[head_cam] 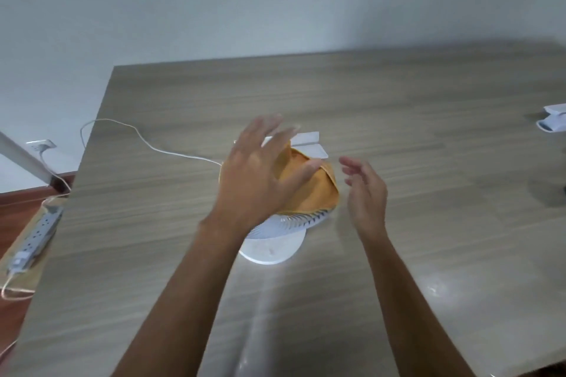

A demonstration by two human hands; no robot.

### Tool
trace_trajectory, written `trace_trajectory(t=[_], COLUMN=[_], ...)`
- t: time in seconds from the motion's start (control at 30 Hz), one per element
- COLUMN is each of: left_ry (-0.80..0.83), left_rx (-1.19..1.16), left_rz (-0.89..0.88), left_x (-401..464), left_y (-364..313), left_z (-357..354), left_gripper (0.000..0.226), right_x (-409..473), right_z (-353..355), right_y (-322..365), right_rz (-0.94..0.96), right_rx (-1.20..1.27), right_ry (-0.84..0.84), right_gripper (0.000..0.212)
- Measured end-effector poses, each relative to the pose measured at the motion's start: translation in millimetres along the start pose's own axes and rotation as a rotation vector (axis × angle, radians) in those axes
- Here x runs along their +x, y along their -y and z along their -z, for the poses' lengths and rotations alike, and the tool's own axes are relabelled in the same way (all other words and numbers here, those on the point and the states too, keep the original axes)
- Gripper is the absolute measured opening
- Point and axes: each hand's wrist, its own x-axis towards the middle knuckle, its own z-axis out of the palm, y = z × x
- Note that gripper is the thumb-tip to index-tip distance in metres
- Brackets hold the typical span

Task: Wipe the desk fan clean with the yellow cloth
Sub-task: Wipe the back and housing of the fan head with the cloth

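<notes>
A white desk fan [294, 222] stands on its round base in the middle of the wooden table [428, 223]. The yellow cloth [309, 190] is draped over the top of the fan's head. My left hand [260, 174] hovers over the cloth with fingers spread, its thumb touching the cloth's folded edge; it is blurred. My right hand [366, 193] is just right of the fan, fingers apart and slightly curled, holding nothing. Most of the fan's grille is hidden by the cloth and my left hand.
The fan's white cable [147, 144] runs left across the table and off its edge toward a grey power strip [35, 239] below. A flat white piece [309, 144] lies behind the fan. Another white object [554, 121] sits at the table's right edge.
</notes>
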Motion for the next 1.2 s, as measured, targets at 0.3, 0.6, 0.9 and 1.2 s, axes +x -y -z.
trace_trajectory(t=[0.3, 0.6, 0.9, 1.2], left_ry=[0.363, -0.171, -0.332, -0.249], left_rx=[0.536, 0.119, -0.885, -1.274], left_rz=[-0.121, 0.062, 0.957, 1.238], left_x=[-7.5, -39.9, -73.6, -72.8], left_y=[-1.1, 35.5, 89.9, 95.6], left_z=[-44.5, -40.7, -61.5, -56.9], left_gripper=[0.068, 0.048, 0.033, 0.054], right_x=[12.0, 18.1, 18.4, 16.3], right_z=[12.3, 9.4, 9.2, 3.2], right_y=[-28.8, -27.5, -25.5, -22.6], right_rz=[0.169, 0.116, 0.12, 0.152], right_rx=[-0.145, -0.121, -0.082, -0.12], right_ry=[0.634, 0.634, 0.64, 0.626], right_gripper=[0.074, 0.079, 0.078, 0.079])
